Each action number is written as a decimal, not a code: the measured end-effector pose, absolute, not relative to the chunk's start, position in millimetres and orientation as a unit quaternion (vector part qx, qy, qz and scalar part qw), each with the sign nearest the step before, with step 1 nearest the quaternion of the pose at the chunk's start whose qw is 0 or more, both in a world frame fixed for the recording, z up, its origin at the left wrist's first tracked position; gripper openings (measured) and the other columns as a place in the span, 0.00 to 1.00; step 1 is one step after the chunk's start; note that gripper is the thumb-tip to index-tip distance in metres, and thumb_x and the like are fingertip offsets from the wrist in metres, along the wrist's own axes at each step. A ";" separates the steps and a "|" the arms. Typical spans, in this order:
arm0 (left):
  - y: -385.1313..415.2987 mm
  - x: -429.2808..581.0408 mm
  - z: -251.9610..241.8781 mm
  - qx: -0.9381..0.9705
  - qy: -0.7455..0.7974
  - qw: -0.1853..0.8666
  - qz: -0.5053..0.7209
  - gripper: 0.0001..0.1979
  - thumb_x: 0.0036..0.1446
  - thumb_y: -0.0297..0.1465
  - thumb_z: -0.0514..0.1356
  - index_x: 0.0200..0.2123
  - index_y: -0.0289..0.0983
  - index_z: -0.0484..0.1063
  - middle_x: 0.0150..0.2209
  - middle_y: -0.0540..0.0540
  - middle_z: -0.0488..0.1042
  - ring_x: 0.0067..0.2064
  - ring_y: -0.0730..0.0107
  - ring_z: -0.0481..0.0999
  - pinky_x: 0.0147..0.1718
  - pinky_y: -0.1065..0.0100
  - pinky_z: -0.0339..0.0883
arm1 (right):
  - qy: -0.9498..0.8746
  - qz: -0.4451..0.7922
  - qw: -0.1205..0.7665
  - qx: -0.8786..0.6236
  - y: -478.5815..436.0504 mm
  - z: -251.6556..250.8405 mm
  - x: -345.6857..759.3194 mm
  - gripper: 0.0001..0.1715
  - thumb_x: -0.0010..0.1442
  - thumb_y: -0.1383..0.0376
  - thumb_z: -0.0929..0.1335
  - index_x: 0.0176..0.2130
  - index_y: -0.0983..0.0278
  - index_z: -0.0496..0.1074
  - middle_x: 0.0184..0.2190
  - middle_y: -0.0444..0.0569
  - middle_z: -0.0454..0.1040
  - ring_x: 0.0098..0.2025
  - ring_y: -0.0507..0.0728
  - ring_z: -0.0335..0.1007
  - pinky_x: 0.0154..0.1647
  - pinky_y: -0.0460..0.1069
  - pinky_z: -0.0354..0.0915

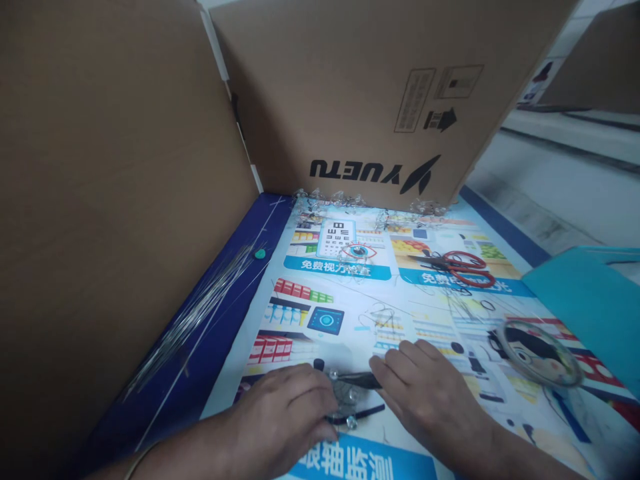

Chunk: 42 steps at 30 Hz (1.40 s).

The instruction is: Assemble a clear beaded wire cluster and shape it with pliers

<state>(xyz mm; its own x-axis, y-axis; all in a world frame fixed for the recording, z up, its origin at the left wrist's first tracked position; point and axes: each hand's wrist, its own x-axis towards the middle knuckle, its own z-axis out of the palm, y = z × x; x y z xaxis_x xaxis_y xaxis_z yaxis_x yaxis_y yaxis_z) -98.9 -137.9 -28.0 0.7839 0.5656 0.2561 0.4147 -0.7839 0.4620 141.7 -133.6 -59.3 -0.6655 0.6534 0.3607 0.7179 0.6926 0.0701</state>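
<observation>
Near the front of the printed sheet, my left hand [285, 420] is closed on a small wire piece with clear beads [352, 395]. My right hand [425, 393] is wrapped round a dark pointed tool, probably pliers [363, 380]; its handles are hidden in the palm. The tool's tip reaches the beaded piece beside my left fingers. Farther back on the sheet, red-handled scissors [467, 268] lie with their blades pointing left. A round clear roll [540, 353] lies to the right of my right hand.
Loose straight wires [200, 307] lie along the blue strip at left, near a small green lump [260, 254]. Cardboard walls [350, 87] rise at the left and back. Beaded wire pieces [340, 199] line the back edge. A turquoise folder [590, 307] is at right.
</observation>
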 end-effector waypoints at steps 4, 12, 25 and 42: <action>-137.1 -99.8 -27.0 0.899 0.292 0.247 0.215 0.06 0.56 0.26 0.58 0.39 0.36 0.66 0.37 0.44 0.73 0.39 0.66 0.73 0.37 0.67 0.70 | -0.901 -0.086 0.167 -0.391 -133.9 -61.6 142.8 0.07 0.57 0.70 0.63 0.35 0.63 0.69 0.25 0.46 0.67 0.29 0.56 0.58 0.32 0.52 0.49; -131.8 -100.6 -33.6 0.842 0.332 0.310 0.290 0.05 0.53 0.21 0.53 0.32 0.36 0.64 0.29 0.48 0.68 0.31 0.71 0.69 0.30 0.71 0.65 | -0.844 -0.012 0.171 -0.508 -108.2 -56.6 173.4 0.07 0.58 0.64 0.63 0.32 0.63 0.71 0.29 0.49 0.70 0.32 0.57 0.65 0.34 0.50 0.57; -129.2 -101.3 -47.9 0.827 0.377 0.267 0.320 0.07 0.55 0.21 0.50 0.30 0.37 0.63 0.27 0.50 0.67 0.29 0.74 0.68 0.27 0.73 0.63 | -0.791 0.026 -0.001 -0.611 -88.1 -39.3 197.5 0.12 0.60 0.60 0.61 0.33 0.61 0.72 0.30 0.48 0.73 0.35 0.57 0.69 0.33 0.49 0.58; -120.6 -101.6 -46.5 0.816 0.378 0.178 0.401 0.08 0.58 0.20 0.51 0.34 0.38 0.64 0.29 0.50 0.69 0.30 0.74 0.70 0.29 0.74 0.64 | -0.758 -0.039 -0.127 -0.638 -75.8 -25.4 193.2 0.13 0.58 0.60 0.64 0.30 0.64 0.75 0.28 0.54 0.76 0.31 0.62 0.73 0.26 0.49 0.57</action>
<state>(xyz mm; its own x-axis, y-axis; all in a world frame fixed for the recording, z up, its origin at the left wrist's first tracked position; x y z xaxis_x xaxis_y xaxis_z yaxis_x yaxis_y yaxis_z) -101.6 -120.6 -46.5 0.3939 0.7588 0.5187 0.4732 -0.6512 0.5933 193.2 -75.8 -25.4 -0.1528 0.9778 -0.1431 0.9580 0.1821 0.2216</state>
